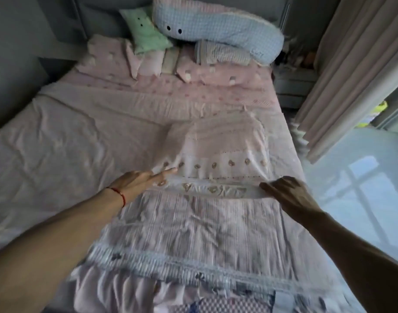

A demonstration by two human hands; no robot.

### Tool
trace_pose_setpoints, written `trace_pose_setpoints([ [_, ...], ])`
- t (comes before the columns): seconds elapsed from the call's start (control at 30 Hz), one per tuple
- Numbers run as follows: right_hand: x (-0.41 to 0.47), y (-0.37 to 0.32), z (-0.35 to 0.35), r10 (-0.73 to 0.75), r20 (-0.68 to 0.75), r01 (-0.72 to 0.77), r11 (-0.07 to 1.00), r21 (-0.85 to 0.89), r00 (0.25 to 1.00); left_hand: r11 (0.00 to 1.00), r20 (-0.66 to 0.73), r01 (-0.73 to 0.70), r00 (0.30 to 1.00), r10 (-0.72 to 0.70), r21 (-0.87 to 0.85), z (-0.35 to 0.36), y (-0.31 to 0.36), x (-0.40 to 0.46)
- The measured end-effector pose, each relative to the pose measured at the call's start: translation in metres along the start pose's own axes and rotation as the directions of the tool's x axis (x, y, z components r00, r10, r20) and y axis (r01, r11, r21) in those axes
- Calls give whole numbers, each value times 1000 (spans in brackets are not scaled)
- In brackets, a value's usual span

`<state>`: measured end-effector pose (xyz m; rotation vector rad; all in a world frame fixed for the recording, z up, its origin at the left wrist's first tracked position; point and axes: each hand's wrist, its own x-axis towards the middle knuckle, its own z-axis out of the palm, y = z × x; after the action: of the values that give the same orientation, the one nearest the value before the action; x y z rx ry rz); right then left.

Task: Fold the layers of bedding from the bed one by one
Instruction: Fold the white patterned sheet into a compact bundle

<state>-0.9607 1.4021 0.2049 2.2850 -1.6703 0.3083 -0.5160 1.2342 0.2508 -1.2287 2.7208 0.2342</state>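
A pink patterned blanket (218, 152) lies partly folded on the right half of the bed, over a pale pink sheet (65, 141). My left hand (137, 181) lies flat, fingers straight, on the blanket's left edge near a row of small motifs. My right hand (286, 190) rests on the fold's right end, fingers bent down onto the cloth; whether it pinches the cloth is unclear. A striped pink layer (193, 224) with a grey-blue ruffled band (171, 265) spreads toward me below both hands.
A blue checked long cushion (216, 26), a green pillow (146, 32) and pink pillows (116, 57) lie at the headboard. Beige curtains (351, 71) hang at the right beside a glossy white floor (360, 188). A grey nightstand (292, 86) stands by the bed's far right corner.
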Motion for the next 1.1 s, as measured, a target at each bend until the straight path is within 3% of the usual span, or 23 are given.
trace_pose_setpoints([
  [0.03,-26,-20,17,-7,7,7,999,40,1000,996,61,-73,996,70,55,30,8,-13],
  [0.07,-61,-45,38,10,79,-20,992,121,997,998,149,-21,989,12,56,58,19,-34],
  [0.1,-89,-66,52,14,97,-29,988,152,995,993,218,-85,974,66,77,84,23,-49],
  [0.2,-144,-102,74,120,248,-180,955,236,961,994,210,98,974,-87,-42,123,38,-86],
  [0.37,-220,-159,77,160,403,-290,914,285,901,942,381,322,886,-266,-91,182,61,-151],
  [0.4,-228,-167,74,177,420,-311,909,276,890,952,392,302,881,-264,-39,193,60,-161],
  [0.5,-250,-197,68,222,451,-361,899,247,864,962,348,254,915,-206,-100,219,61,-188],
  [0.6,-271,-227,68,279,499,-428,879,211,820,979,239,171,961,-140,-112,240,71,-208],
  [0.63,-278,-236,71,291,538,-456,867,202,791,951,372,245,914,-161,-189,250,75,-214],
  [0.7,-282,-243,75,275,657,-486,860,160,702,944,454,288,871,-189,-159,264,72,-217],
  [0.73,-282,-244,77,255,733,-492,862,123,630,958,429,261,884,-186,-121,267,74,-222],
  [0.8,-274,-244,82,242,828,-518,853,66,505,934,457,299,871,-182,-198,281,67,-222],
  [0.83,-267,-243,84,248,859,-552,833,47,448,907,539,351,823,-179,-233,279,68,-217],
  [0.87,-256,-241,86,254,864,-579,813,51,434,889,562,381,806,-185,-254,277,69,-209],
  [1.0,-204,-216,114,329,805,-642,763,81,493,868,501,393,841,-206,-303,272,69,-153],
  [1.1,-176,-190,138,391,791,-687,725,51,471,851,460,448,839,-292,-276,271,64,-106],
])
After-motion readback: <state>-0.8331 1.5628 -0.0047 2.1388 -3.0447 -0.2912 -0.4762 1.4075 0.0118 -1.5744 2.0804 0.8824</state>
